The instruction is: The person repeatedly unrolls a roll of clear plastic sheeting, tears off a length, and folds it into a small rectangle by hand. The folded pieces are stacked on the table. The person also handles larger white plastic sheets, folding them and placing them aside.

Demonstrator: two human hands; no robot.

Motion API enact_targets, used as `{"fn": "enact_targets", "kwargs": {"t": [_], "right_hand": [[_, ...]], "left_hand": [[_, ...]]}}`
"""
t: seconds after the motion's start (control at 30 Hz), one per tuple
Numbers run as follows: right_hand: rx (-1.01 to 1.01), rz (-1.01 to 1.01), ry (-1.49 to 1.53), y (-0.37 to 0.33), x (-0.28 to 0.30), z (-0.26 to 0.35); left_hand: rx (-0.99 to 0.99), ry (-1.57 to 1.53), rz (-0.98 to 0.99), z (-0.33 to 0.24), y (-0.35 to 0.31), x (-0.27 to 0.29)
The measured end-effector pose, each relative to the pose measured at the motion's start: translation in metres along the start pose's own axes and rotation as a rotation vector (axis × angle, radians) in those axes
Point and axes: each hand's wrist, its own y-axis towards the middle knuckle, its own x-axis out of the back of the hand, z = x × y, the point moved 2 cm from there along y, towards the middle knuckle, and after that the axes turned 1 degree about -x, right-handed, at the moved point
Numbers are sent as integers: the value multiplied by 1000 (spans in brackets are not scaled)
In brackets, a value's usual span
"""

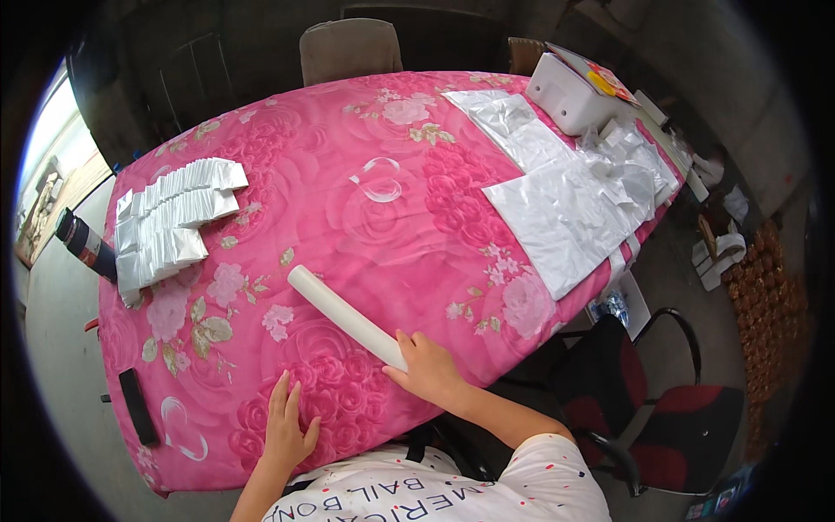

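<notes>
Off-white, slender, smooth rod [341,311], near end in the grip of right fingers [404,344]; left fingers [278,397] free.

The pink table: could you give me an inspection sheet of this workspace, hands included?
Surface: floral pink tablecloth.
Things in hand: white tube, lying slantwise.
Clutter: white packets in rows at left; white plastic sheets and white box at far right; black bar near left.
Hands: right hand grips the tube's near end; left hand open over the tablecloth.
Cables: nothing seen.
Surroundings: black-and-red seating at right, greyish chair past the far edge, dark bottle by the left edge.
</notes>
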Motion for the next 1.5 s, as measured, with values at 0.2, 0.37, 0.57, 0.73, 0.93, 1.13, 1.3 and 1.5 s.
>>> {"fn": "enact_targets", "kwargs": {"t": [0.2, 0.37, 0.57, 0.73, 0.93, 1.13, 1.3, 1.5], "right_hand": [[-60, 188, 67, 10, -9, 14], [-134, 70, 145, 33, -13, 8], [-169, -141, -30, 92, 6, -32], [-295, -177, 2, 212, 43, -106], [-317, -465, -195, 230, 96, -165], [-420, -389, -732, 138, 92, -239], [-511, -188, -697, 114, 101, -257], [-460, -251, -677, 126, 97, -295]], "left_hand": [[-61, -120, 42, -22, 30, -16], [-190, -87, 120, -35, 62, -27], [-154, -60, 124, -20, 57, -34], [-182, -46, 102, -17, 58, -35], [-169, 7, 117, -19, 57, -33], [-173, 7, 114, -20, 57, -37], [-163, 27, 115, -20, 58, -34], [-174, 6, 95, -21, 59, -34]]}}
